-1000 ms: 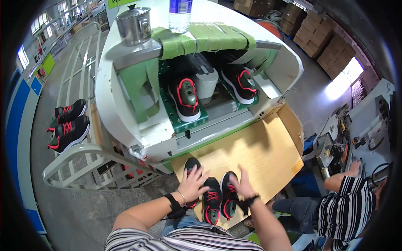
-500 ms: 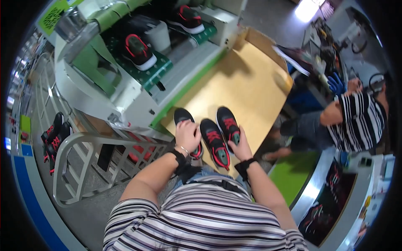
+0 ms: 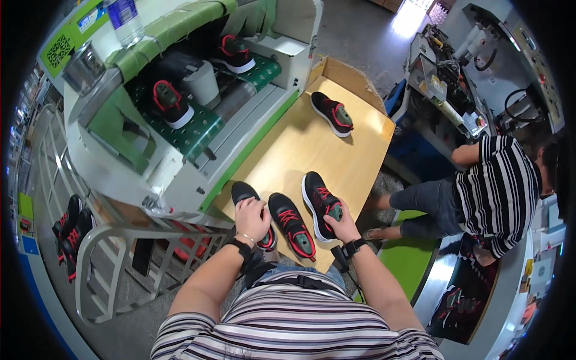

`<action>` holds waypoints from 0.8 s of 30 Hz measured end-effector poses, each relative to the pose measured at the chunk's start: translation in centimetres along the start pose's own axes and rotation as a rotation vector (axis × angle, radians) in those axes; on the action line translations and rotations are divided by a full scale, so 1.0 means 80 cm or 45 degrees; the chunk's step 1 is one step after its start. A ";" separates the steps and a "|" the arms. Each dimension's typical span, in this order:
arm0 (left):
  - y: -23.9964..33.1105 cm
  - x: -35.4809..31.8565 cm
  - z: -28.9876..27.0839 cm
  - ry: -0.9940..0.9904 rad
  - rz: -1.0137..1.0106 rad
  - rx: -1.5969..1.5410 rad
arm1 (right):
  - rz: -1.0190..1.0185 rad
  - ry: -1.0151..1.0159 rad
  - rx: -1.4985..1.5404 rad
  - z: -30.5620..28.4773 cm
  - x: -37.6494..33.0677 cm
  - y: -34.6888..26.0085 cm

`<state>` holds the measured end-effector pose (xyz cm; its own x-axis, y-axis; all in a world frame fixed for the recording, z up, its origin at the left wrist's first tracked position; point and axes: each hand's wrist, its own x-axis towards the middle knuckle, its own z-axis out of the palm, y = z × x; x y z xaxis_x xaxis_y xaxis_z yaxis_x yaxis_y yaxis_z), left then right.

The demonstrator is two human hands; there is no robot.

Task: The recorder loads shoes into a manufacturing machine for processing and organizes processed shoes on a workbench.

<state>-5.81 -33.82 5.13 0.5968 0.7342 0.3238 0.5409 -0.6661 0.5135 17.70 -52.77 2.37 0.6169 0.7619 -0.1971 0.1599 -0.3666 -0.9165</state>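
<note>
Three black sneakers with red laces and white soles are lined up side by side at the near end of a wooden tabletop (image 3: 279, 153). My left hand (image 3: 252, 219) lies over the left sneaker (image 3: 243, 192), fingers curled on its upper and hiding the laces. Between my hands the middle sneaker (image 3: 288, 219) stands untouched, toe pointing away from me. My right hand (image 3: 344, 225) grips the right sneaker (image 3: 318, 201) at its heel collar; that shoe tilts, showing its white sole edge. Another black sneaker (image 3: 332, 114) rests at the tabletop's far end.
Ahead on the left, a white and green machine (image 3: 240, 138) carries two sneakers on a green perforated belt (image 3: 201, 129). A metal rack (image 3: 114, 258) with hanging shoes stands left. At right, a co-worker (image 3: 495, 186) in stripes bends beside a bench holding sneakers (image 3: 453, 306).
A sneaker now lies at the tabletop's far end, bare before. The right sneaker has tipped onto its side somewhat in my right hand. The co-worker's arm has lowered toward the bench; the belt's sneakers appear shifted.
</note>
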 end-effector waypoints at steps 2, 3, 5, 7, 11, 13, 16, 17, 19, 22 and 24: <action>-0.011 -0.006 -0.003 -0.090 -0.038 0.091 | 0.015 0.059 -0.080 -0.007 -0.012 -0.025; -0.008 0.002 -0.006 -0.174 -0.054 0.124 | 0.035 0.142 -0.173 -0.016 -0.016 -0.037; 0.005 0.046 -0.009 -0.672 -0.257 0.166 | 0.004 0.290 -0.243 -0.037 -0.020 -0.009; 0.005 0.091 0.000 -0.626 -0.400 0.049 | 0.055 0.314 -0.402 -0.038 -0.025 -0.002; 0.028 0.192 0.045 -0.393 -0.115 -0.138 | -0.019 0.201 -0.416 -0.039 -0.017 -0.008; 0.062 0.221 0.065 -0.434 -0.051 -0.141 | 0.048 0.124 -0.455 -0.030 -0.014 -0.025; 0.117 0.220 0.081 -0.625 0.056 -0.124 | -0.218 -0.197 -0.411 -0.003 -0.006 -0.017; 0.113 0.197 0.090 -0.727 0.115 -0.171 | -0.317 -0.331 -0.365 0.001 -0.004 -0.029; 0.120 0.156 0.065 -0.961 0.235 0.067 | -0.115 -0.536 -0.235 -0.027 0.036 -0.067; 0.085 0.090 0.030 -0.862 0.192 0.186 | -0.306 -0.342 -0.487 -0.065 0.152 -0.069; 0.061 0.057 0.010 -0.914 0.164 0.166 | -0.395 -0.132 -0.546 -0.080 0.248 -0.081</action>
<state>0.07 -33.84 8.49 0.8768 0.4124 -0.2473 0.4798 -0.7841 0.3937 33.82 -38.71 6.61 0.4145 0.9100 0.0073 0.6362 -0.2841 -0.7173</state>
